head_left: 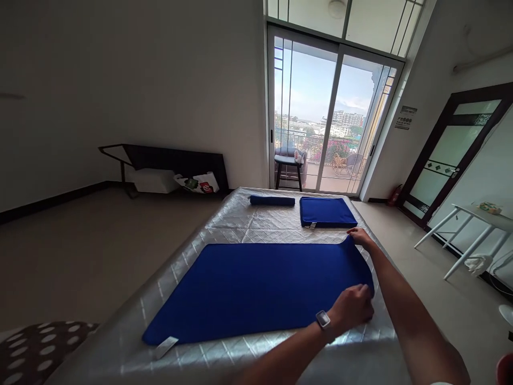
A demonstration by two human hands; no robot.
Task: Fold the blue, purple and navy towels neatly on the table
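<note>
A blue rectangular cloth (260, 291) lies spread flat, with a white label (166, 346) at its near left corner. My left hand (353, 306), with a watch on the wrist, is closed on the cloth's near right corner. At the far right corner, my right hand (360, 238) pinches the cloth, and the right edge between both hands is lifted a little. Just beyond my right hand sits a neat stack of folded blue cloths (327, 210). To the left of that stack lies a rolled dark blue cloth (272, 200).
Everything lies on a bed-like surface with a silvery quilted cover (224, 230). A brown spotted fabric (44, 350) is at the lower left. A white side table (483, 214) stands right, near a dark-framed door (452, 155). A black bench (176, 163) stands by the left wall.
</note>
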